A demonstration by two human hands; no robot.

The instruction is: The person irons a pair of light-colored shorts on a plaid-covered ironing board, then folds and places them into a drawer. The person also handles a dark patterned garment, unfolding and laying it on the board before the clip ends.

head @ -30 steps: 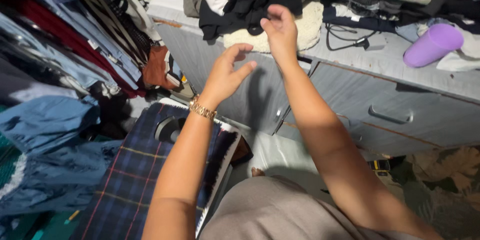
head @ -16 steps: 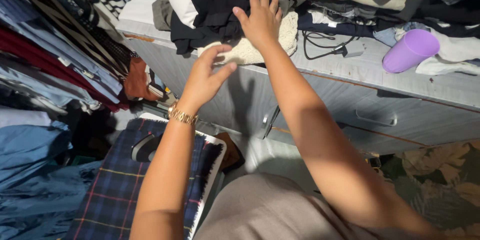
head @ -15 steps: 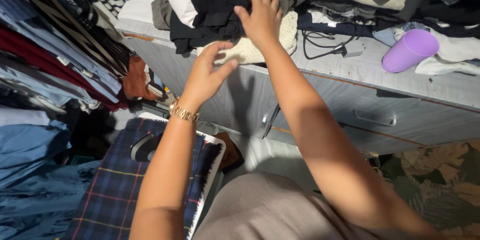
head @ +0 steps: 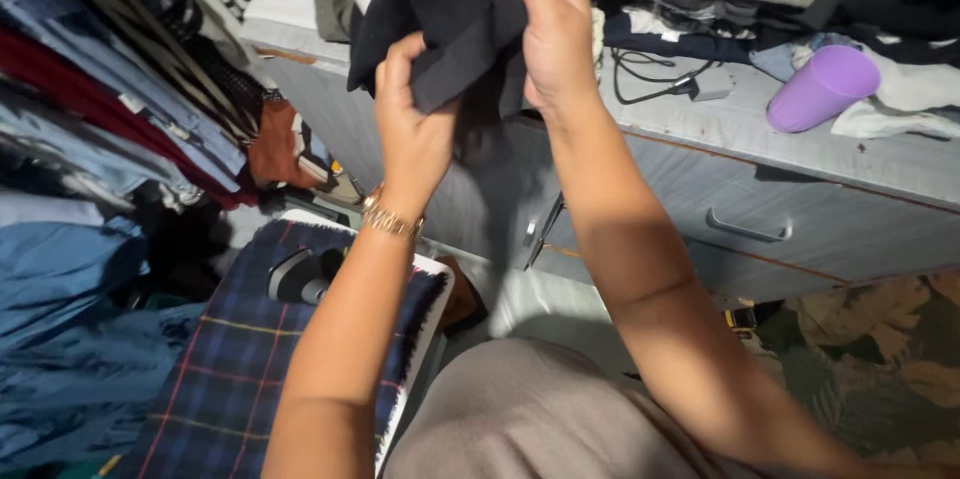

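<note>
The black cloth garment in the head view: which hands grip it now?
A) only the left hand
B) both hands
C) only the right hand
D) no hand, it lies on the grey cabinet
B: the left hand pinches the lower edge of the black cloth garment and the right hand grips its other side, raised above the grey cabinet.

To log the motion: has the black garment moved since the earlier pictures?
Yes. The black garment, gripped by the left hand and right hand, has lifted off the pile toward the person, past the dresser edge.
</note>
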